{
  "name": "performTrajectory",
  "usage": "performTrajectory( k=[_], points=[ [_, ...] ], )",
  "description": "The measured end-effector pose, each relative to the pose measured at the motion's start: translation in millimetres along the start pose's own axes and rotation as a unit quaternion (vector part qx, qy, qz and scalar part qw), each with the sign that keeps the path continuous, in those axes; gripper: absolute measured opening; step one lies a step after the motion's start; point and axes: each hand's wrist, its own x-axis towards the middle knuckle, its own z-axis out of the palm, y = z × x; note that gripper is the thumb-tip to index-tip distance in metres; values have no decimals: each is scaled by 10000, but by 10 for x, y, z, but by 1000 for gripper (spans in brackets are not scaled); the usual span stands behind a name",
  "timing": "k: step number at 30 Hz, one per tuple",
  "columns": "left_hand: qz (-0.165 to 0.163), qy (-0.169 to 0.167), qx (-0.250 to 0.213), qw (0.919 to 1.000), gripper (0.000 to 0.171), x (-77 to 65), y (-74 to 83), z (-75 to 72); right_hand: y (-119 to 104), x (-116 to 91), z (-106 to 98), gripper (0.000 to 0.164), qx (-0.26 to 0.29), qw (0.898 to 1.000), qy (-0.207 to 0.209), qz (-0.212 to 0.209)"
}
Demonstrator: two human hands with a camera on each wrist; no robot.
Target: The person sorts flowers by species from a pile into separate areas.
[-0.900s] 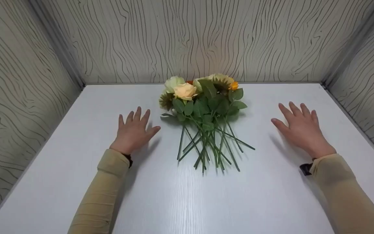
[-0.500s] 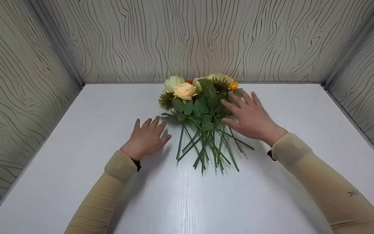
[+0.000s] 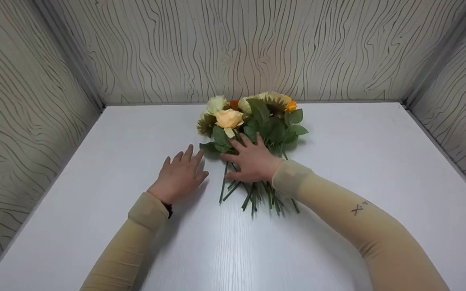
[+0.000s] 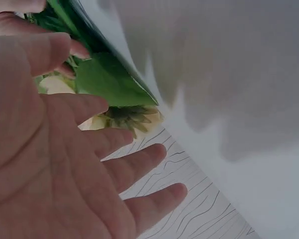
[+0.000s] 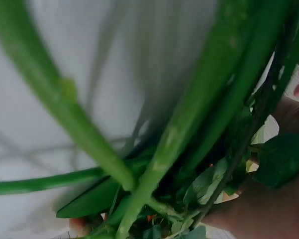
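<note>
White desk (image 3: 225, 254) — I see right hand (image 3: 253, 161) over stems (image 5: 166, 149), left hand (image 3: 178, 176) beside flowers (image 3: 229, 118), all fingers (image 3: 189, 153) wide. Likely reaching step — next calls for a pinch.

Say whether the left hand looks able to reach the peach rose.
Probably yes: the left hand is empty and nearby, and the right hand covers some stems, leaving the peach rose uncovered.
</note>
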Motion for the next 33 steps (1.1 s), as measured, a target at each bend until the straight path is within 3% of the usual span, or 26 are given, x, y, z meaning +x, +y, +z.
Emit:
performTrajectory(
  k=[3, 9, 18, 22, 27, 33],
  points=[
    [125, 12, -40, 9999, 73, 3, -4, -3, -37, -9, 18, 75, -257, 9996, -54, 139],
    [340, -48, -63, 9994, 74, 26, 123, -47, 23, -143, 120, 81, -1233, 9912, 364, 329],
    [479, -71, 128, 9987, 74, 65, 363, -68, 159, -331, 250, 78, -153, 9968, 177, 767],
    [709, -53, 175, 9973, 75, 117, 495, -69, 198, -360, 273, 78, 22, 9961, 158, 863],
    [830, -49, 171, 9964, 75, 144, 563, -76, 215, -372, 296, 74, 199, 9973, 301, 636],
    [672, -46, 246, 9974, 75, 158, 523, -65, 228, -397, 310, 70, 195, 9983, 364, 420]
  ],
)
